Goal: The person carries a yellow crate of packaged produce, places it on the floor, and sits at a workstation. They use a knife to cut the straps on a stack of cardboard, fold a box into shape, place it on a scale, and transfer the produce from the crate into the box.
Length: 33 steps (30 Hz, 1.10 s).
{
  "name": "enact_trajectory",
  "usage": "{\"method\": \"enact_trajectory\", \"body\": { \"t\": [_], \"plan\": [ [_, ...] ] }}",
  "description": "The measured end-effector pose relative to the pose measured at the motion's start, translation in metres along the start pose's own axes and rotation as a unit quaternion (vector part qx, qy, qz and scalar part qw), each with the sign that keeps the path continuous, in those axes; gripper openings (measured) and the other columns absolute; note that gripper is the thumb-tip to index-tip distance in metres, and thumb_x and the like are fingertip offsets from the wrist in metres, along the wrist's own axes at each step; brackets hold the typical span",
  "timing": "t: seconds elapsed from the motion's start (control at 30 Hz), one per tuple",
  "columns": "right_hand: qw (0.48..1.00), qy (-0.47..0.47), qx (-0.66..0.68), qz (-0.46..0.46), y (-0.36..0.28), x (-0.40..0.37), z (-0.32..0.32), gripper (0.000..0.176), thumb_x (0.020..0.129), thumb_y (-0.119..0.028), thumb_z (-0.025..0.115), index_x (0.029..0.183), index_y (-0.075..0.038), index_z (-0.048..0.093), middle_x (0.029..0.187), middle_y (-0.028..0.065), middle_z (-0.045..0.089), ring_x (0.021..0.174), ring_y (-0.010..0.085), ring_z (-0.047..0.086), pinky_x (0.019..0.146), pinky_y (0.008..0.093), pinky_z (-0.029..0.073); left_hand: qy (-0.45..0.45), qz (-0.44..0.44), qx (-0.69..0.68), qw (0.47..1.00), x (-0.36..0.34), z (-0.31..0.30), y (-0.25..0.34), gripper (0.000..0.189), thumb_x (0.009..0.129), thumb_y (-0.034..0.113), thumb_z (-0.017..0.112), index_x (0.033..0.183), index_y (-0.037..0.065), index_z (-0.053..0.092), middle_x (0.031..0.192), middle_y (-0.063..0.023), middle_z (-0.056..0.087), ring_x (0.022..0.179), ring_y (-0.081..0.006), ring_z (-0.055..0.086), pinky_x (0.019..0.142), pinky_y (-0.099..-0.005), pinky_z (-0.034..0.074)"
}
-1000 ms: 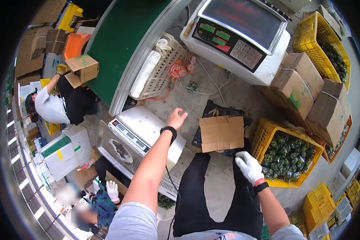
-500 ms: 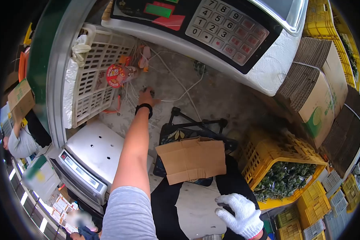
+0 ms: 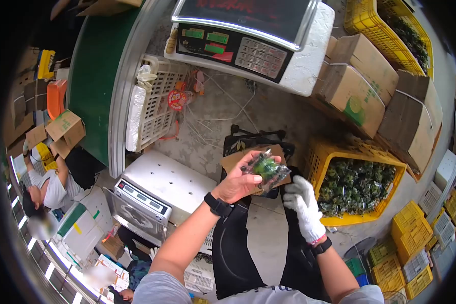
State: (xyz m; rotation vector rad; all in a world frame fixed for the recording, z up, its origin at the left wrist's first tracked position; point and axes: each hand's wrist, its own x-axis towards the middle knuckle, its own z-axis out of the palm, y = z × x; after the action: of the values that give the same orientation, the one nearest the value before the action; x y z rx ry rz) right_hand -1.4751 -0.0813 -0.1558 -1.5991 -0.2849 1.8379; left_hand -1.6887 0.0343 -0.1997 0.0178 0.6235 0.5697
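Observation:
My bare left hand (image 3: 239, 180) holds a small clear plastic bag (image 3: 266, 169) with something green inside, its fingers wrapped round it. Just below the bag lies a piece of brown cardboard (image 3: 231, 161) on a dark folding stool (image 3: 243, 143) between my knees. My right hand (image 3: 304, 206), in a white glove, is beside the bag over my right thigh; its fingers are bent close together, and whether they hold anything is hidden. At its right stands a yellow crate (image 3: 331, 221) filled with small green packets (image 3: 357, 185).
A scale (image 3: 233, 50) sits on white foam ahead. A white basket (image 3: 159, 104) with tape stands at the left, above another scale (image 3: 142, 200). Flattened cartons (image 3: 359, 93) and yellow crates (image 3: 413, 223) stand at the right. Another person (image 3: 53, 187) holds cartons at far left.
My left hand has come back from the floor near the white basket and now holds the bag above the cardboard. My gloved hand has moved up, and the view has shifted.

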Motion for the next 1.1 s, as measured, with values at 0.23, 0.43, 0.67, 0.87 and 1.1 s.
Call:
{"method": "enact_trajectory", "body": {
  "t": [0.23,0.43,0.67,0.87,1.1],
  "plan": [
    [0.997,-0.024,-0.060,0.044,-0.043,-0.043,-0.020,0.054,0.094,-0.031,0.064,0.140,-0.008,0.048,0.122,0.0078,0.062,0.101,0.0124,0.060,0.083,0.0277,0.051,-0.032,-0.074,0.355,0.931,-0.019,0.082,-0.070,0.071,0.089,0.007,0.070,0.149,0.012,0.034,0.139,-0.0124,0.049,0.108,-0.0160,0.063,0.086,-0.0269,0.054],
    [0.982,0.179,-0.035,0.040,-0.014,-0.075,-0.093,0.041,0.095,-0.036,0.063,0.127,-0.011,0.057,0.109,0.0054,0.065,0.089,0.0115,0.062,0.076,0.0269,0.054,0.019,-0.104,0.581,0.807,-0.033,0.149,-0.108,0.071,0.092,0.025,0.068,0.151,0.018,0.030,0.127,-0.0164,0.058,0.087,-0.0217,0.071,0.081,-0.0332,0.054],
    [0.951,0.253,0.053,0.169,0.012,-0.113,-0.211,0.070,0.096,-0.048,0.058,0.151,-0.013,0.033,0.129,0.0146,0.057,0.090,0.0258,0.065,0.077,0.0375,0.056,0.074,-0.261,0.742,0.613,-0.112,0.089,-0.102,0.058,0.088,0.042,0.069,0.134,0.011,0.051,0.119,-0.0170,0.061,0.103,-0.0306,0.065,0.091,-0.0416,0.051],
    [0.939,0.154,-0.200,0.232,0.000,-0.158,-0.247,0.055,0.094,-0.051,0.055,0.130,-0.009,0.060,0.103,0.0086,0.070,0.079,0.0165,0.064,0.074,0.0305,0.052,0.126,-0.462,0.756,0.446,-0.200,0.097,-0.095,0.088,0.075,0.069,0.068,0.132,0.005,0.047,0.116,-0.0237,0.062,0.111,-0.0399,0.061,0.094,-0.0473,0.048],
    [0.952,0.138,-0.069,0.264,0.015,-0.159,-0.271,0.052,0.095,-0.047,0.055,0.131,-0.010,0.059,0.100,0.0092,0.070,0.076,0.0173,0.065,0.070,0.0322,0.053,0.108,-0.430,0.817,0.370,-0.205,0.157,-0.073,0.034,0.089,0.039,0.068,0.083,0.006,0.060,0.079,-0.0144,0.070,0.083,-0.0324,0.071,0.078,-0.0447,0.054]
  ]
}}
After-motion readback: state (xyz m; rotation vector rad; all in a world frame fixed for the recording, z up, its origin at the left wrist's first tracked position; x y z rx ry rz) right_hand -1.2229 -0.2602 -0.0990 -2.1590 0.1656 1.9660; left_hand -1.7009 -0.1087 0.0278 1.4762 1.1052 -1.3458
